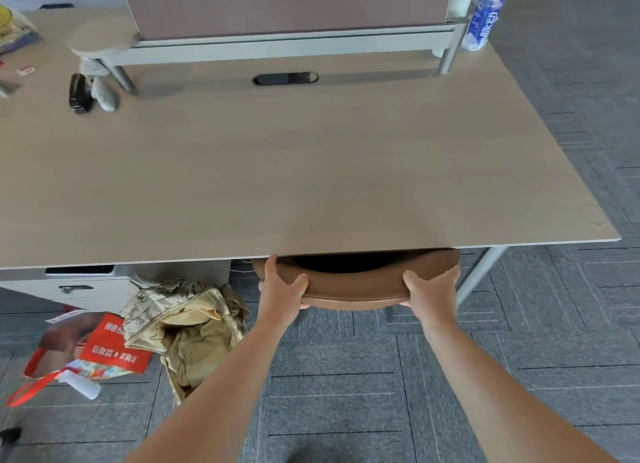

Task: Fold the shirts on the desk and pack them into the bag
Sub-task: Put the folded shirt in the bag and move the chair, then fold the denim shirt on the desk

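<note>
Beneath the wooden desk (311, 171), we are gripping the brown chair seat (353, 289) with left hand (282, 289) and right hand (431, 289), likely clearing workspace; camouflage shirts (183, 324) are lying floorward beside the red bag (104, 351).

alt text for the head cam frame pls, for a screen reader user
Both hands, left hand and right hand, grip the rim of a brown chair tucked under a bare wooden desk. On the carpet to the left lie crumpled camouflage shirts and a red bag; a water bottle stands at the desk's far right corner.
</note>
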Tool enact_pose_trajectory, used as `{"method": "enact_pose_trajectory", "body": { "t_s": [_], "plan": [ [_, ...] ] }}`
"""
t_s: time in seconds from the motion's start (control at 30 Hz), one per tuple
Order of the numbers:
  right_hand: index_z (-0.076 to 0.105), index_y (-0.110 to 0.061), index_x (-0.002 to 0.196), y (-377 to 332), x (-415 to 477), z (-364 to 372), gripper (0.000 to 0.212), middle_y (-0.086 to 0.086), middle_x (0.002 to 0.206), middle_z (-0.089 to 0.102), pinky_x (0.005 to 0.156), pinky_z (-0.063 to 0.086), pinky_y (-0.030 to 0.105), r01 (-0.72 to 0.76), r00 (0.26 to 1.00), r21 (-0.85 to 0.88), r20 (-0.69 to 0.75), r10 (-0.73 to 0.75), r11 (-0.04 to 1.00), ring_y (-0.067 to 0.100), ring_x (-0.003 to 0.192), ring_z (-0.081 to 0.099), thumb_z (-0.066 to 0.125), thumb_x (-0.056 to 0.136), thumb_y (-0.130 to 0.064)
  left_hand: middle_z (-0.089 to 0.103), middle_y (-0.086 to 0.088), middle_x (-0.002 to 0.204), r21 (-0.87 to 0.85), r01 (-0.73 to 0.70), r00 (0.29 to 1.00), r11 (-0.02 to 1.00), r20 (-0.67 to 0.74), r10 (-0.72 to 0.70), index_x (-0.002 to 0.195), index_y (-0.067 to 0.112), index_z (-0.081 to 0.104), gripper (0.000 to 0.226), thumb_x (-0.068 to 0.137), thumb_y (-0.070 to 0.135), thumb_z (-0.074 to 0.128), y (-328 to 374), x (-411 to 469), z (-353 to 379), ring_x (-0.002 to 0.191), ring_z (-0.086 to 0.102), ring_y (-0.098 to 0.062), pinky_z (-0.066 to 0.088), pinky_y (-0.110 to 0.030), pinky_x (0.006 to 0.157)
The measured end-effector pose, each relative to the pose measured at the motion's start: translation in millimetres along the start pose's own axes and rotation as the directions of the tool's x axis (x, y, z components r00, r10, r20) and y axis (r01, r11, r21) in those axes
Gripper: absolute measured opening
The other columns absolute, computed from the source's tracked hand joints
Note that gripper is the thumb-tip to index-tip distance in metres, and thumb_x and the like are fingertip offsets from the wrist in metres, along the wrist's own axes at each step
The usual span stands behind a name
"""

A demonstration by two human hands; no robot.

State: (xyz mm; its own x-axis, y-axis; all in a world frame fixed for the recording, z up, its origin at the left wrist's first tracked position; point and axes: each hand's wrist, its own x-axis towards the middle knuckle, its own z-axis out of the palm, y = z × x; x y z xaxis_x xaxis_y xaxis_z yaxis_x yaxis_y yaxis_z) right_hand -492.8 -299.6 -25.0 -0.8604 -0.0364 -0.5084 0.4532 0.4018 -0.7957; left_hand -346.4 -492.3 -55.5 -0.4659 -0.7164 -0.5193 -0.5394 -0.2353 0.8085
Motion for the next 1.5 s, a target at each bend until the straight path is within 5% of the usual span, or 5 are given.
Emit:
{"method": "enact_pose_trajectory", "body": {
  "t_s": [0.53, 0.73, 1.03, 1.13, 1.5],
  "plan": [
    [-0.001, -0.022, 0.159, 8, 0, -1, 0.1, -0.009, 0.098, 0.052, 0.082, 0.06, 0.053, 0.02, 1.0, -0.058, 0.012, -0.019, 0.998, 0.013, 0.075, 0.065, 0.069, 0.089, -0.031, 0.038, -0.01, 0.134, 0.052, -0.006, 1.0, 0.999, -0.017, 0.007, 0.156, 0.034, 0.017, 0.084, 0.09, 0.035, 0.068, 3, -5, -4, 0.086, 0.06, -0.014, 0.063, -0.043, 0.072],
    [0.007, -0.025, 0.159, 2, -44, -8, 0.097, 0.004, 0.16, 0.03, 0.093, 0.053, 0.049, 0.104, 0.994, -0.322, 0.006, -0.108, 0.941, 0.029, 0.129, 0.052, 0.061, 0.085, -0.058, 0.036, -0.01, 0.138, 0.294, -0.007, 0.999, 0.956, -0.036, 0.019, 0.152, 0.024, 0.027, 0.081, 0.084, 0.051, 0.062, 22, -35, -19, 0.089, 0.065, -0.027, 0.058, -0.038, 0.07],
    [0.042, -0.013, 0.14, -96, -160, -48, 0.063, 0.002, 0.125, 0.054, 0.08, 0.048, 0.037, 0.284, 0.957, -0.26, 0.012, -0.291, 0.923, 0.02, 0.102, 0.058, 0.057, 0.089, -0.047, 0.062, 0.008, 0.116, 0.252, -0.267, 0.964, 0.93, 0.071, 0.257, 0.134, 0.017, 0.05, 0.047, 0.094, 0.039, 0.059, 128, -155, -61, 0.094, 0.062, -0.01, 0.054, -0.036, 0.084],
    [0.042, -0.013, 0.143, -126, -201, -58, 0.058, 0.0, 0.14, 0.051, 0.094, 0.043, 0.037, 0.363, 0.93, -0.219, 0.019, -0.368, 0.906, 0.019, 0.123, 0.052, 0.056, 0.094, -0.04, 0.063, 0.006, 0.119, 0.271, -0.351, 0.936, 0.896, 0.108, 0.335, 0.128, 0.023, 0.052, 0.039, 0.094, 0.041, 0.058, 153, -194, -67, 0.103, 0.061, -0.013, 0.052, -0.04, 0.093],
    [0.053, -0.017, 0.127, -156, -282, -78, 0.041, -0.003, 0.121, 0.062, 0.094, 0.046, 0.031, 0.629, 0.751, -0.016, 0.273, -0.602, 0.777, 0.014, 0.113, 0.059, 0.062, 0.094, -0.04, 0.063, 0.014, 0.105, 0.201, -0.4, 0.887, 0.894, -0.161, 0.433, 0.122, 0.021, 0.057, 0.034, 0.097, 0.044, 0.058, 159, -315, -96, 0.09, 0.059, 0.003, 0.048, -0.018, 0.074]
  ]
}}
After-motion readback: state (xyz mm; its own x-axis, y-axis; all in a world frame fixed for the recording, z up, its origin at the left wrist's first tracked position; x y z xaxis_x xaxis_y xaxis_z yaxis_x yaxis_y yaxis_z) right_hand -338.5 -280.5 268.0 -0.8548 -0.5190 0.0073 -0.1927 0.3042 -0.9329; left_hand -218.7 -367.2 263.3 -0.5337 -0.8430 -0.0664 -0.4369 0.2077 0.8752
